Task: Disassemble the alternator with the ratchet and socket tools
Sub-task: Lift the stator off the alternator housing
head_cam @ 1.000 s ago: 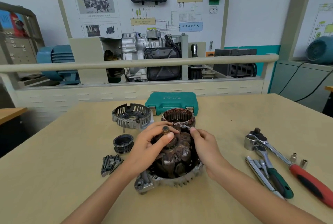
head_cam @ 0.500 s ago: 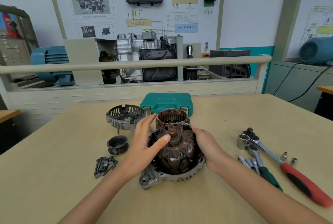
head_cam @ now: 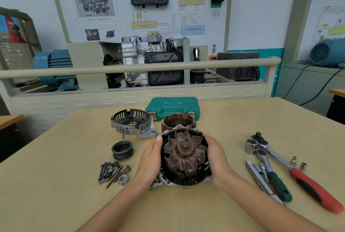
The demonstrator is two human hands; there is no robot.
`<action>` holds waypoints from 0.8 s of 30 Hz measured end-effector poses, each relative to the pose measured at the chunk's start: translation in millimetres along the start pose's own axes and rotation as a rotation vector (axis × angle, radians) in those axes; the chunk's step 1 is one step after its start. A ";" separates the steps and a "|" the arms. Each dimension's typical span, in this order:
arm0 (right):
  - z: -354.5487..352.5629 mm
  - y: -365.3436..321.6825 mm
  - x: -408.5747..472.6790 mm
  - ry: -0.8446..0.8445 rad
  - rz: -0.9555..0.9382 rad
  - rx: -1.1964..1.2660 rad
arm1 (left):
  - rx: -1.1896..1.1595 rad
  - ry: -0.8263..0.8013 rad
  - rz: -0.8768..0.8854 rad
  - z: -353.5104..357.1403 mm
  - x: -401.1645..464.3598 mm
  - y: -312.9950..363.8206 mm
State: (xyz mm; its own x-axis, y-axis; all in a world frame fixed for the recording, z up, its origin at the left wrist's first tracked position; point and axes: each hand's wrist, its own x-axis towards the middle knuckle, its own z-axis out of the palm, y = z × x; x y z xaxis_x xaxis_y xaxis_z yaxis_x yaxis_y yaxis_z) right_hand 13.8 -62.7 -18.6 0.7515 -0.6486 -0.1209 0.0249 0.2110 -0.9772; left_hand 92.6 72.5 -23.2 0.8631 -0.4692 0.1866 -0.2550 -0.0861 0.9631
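The alternator's front housing (head_cam: 179, 183) with the rusty rotor (head_cam: 184, 155) inside is tilted up toward me at the table's centre. My left hand (head_cam: 150, 159) holds its left side and my right hand (head_cam: 217, 157) holds its right side, fingers wrapped round the rim. Behind it stand the copper-wound stator (head_cam: 178, 120) and the slotted rear cover (head_cam: 132, 122). To the right lie a red-handled ratchet (head_cam: 306, 179) with a large socket (head_cam: 251, 147), and a green-handled ratchet (head_cam: 274, 177).
A black pulley (head_cam: 122, 150) and a pile of bolts and a nut (head_cam: 113, 173) lie at the left. A green socket case (head_cam: 172, 107) sits at the back. Two small sockets (head_cam: 298, 163) and an extension bar (head_cam: 261, 181) lie among the ratchets.
My left hand left the rotor shaft and went to the housing's left side; my right hand moved to the right side. The housing is now tilted up toward me.
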 end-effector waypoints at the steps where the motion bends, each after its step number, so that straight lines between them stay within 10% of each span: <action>1: 1.7 0.2 2.3 0.030 -0.027 -0.005 | -0.011 -0.015 -0.001 -0.6 3.8 -0.8; 13: -13.2 6.5 25.7 0.252 -0.165 -0.023 | 0.196 -0.005 0.268 -2.6 52.0 1.0; 17: -19.5 11.4 28.0 0.298 -0.116 0.095 | 0.757 0.170 0.441 -55.0 103.5 -0.1; 24: -18.3 11.0 27.5 0.262 -0.155 0.073 | 1.462 -0.105 0.201 -88.4 142.3 -17.2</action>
State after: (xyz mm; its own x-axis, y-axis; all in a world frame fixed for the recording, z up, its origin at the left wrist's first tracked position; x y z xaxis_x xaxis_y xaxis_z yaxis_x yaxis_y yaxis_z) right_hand 22.7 -91.6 -35.8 0.5395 -0.8417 -0.0217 0.1804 0.1407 -0.9735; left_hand 258.3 84.9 4.0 0.7424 -0.6347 0.2142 -0.6214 -0.7720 -0.1338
